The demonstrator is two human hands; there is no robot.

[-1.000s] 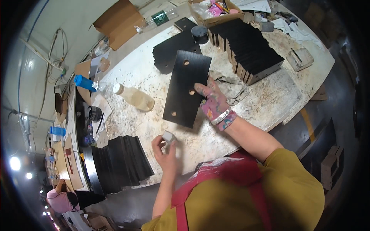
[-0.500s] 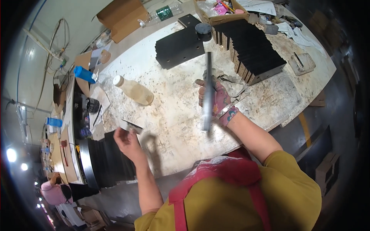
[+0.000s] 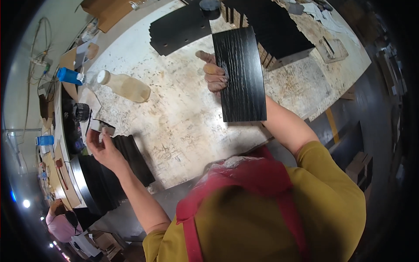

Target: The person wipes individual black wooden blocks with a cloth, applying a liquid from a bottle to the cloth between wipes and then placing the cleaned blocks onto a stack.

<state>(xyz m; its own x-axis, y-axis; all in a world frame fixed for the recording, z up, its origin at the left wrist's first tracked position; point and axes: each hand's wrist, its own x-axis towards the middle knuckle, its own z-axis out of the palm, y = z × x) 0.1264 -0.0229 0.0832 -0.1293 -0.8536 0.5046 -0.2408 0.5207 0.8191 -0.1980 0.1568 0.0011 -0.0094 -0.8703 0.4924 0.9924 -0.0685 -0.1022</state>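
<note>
My right hand point(image 3: 214, 75) holds up a black wood-grain board point(image 3: 241, 76) above the table, its broad face toward me. The fingers wrap the board's left edge, and the board hides the rest of the hand. My left hand point(image 3: 103, 146) pinches a small pale block with a dark edge point(image 3: 103, 126), too small to name surely. It hovers over a stack of black boards point(image 3: 135, 159) at the table's near left. More black boards point(image 3: 279, 35) stand in a row at the far right, and several lie flat point(image 3: 179, 28) at the back.
A cloudy plastic bottle with a white cap point(image 3: 126, 86) lies on the stained white table point(image 3: 174, 131). At the left are a blue-capped bottle point(image 3: 70, 75) and a black jar point(image 3: 81, 112). A round dark tin point(image 3: 210, 8) sits at the back. Another person point(image 3: 64, 225) is far left.
The board in my right hand has turned from edge-on to showing its broad grained face. My left hand has moved left with the small block, over the near-left stack. The view has shifted.
</note>
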